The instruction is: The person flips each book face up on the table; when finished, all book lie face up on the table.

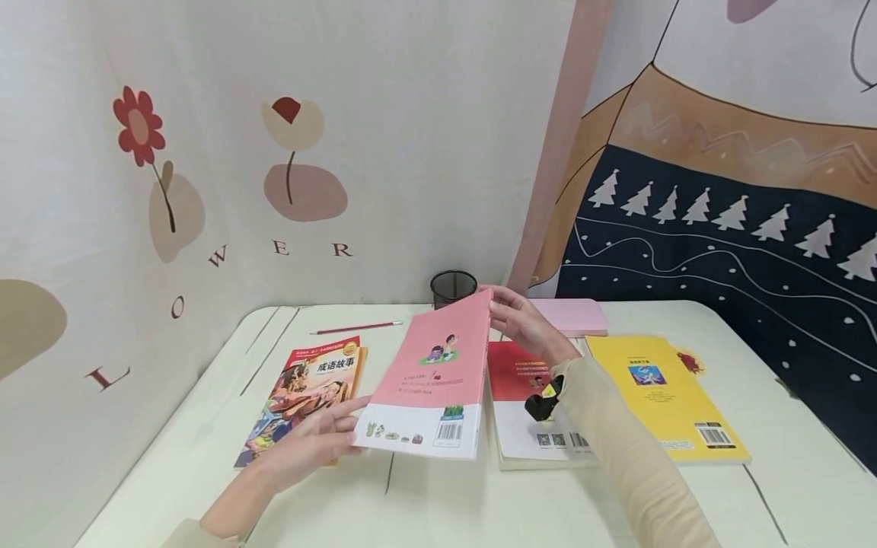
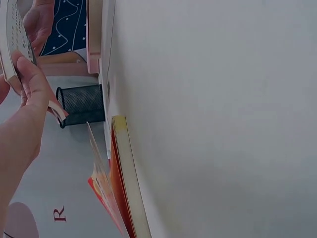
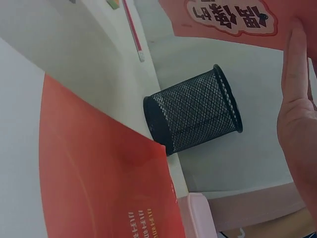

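Note:
A pink-and-white book (image 1: 428,388) is held tilted above the table, its back cover with two cartoon children and a barcode facing the head camera. My left hand (image 1: 311,441) grips its lower left corner, the thumb (image 2: 29,72) lying along the pages' side in the left wrist view. At the top right corner, my right hand (image 1: 524,320) holds the book by its edge; in the right wrist view the fingers (image 3: 296,64) lie against its cover with Chinese lettering. A red-and-white book (image 1: 514,426) lies on the table just right of the held one, partly covered by my right forearm.
To the left lies a colourful storybook (image 1: 301,388) on another book. A yellow book (image 1: 658,411) lies on the right. Along the back are a red pencil (image 1: 359,327), a black mesh pen holder (image 3: 195,109) and a pink case (image 1: 572,316), near the curtain wall.

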Action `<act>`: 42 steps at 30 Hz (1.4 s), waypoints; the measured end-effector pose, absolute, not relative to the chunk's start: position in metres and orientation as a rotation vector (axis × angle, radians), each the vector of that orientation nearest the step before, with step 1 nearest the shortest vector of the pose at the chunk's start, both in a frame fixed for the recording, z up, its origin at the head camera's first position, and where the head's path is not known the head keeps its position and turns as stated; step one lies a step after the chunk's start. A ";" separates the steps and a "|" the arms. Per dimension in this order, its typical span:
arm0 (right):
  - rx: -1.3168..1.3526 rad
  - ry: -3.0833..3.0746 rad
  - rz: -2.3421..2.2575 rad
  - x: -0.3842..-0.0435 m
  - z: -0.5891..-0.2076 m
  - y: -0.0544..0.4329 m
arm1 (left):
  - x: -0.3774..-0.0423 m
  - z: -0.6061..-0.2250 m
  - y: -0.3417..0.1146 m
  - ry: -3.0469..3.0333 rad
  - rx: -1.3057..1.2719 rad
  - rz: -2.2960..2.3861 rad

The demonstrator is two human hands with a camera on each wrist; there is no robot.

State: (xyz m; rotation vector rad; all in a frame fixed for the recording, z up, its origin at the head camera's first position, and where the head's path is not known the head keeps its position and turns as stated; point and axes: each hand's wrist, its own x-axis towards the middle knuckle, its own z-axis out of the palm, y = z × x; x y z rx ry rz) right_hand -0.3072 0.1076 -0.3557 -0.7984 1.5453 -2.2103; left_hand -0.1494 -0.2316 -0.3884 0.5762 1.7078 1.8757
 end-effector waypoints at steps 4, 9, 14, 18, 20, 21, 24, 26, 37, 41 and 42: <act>-0.802 1.542 -2.203 -0.306 -0.352 0.106 | -0.150 -0.391 -0.233 1.592 0.631 1.910; -0.836 1.482 -2.215 -0.305 -0.348 0.105 | -0.151 -0.394 -0.234 1.515 0.659 1.928; -0.864 1.430 -2.224 -0.305 -0.345 0.105 | -0.151 -0.396 -0.233 1.489 0.655 1.922; -0.893 1.431 -2.216 -0.304 -0.342 0.105 | -0.149 -0.395 -0.232 1.478 0.642 1.918; -0.913 1.440 -2.209 -0.303 -0.340 0.105 | -0.148 -0.395 -0.231 1.476 0.625 1.920; -0.924 1.450 -2.204 -0.303 -0.340 0.105 | -0.148 -0.394 -0.230 1.476 0.620 1.921; -0.946 1.487 -2.191 -0.304 -0.339 0.104 | -0.148 -0.395 -0.229 1.500 0.601 1.916; -0.950 1.512 -2.187 -0.304 -0.338 0.104 | -0.148 -0.395 -0.228 1.537 0.571 1.907; -0.891 1.691 -2.210 -0.303 -0.336 0.103 | -0.140 -0.386 -0.222 1.990 0.255 1.835; -0.811 1.730 -2.271 -0.302 -0.334 0.101 | -0.138 -0.385 -0.220 2.010 0.253 1.853; -0.790 1.741 -2.284 -0.302 -0.334 0.101 | -0.138 -0.385 -0.219 2.012 0.251 1.854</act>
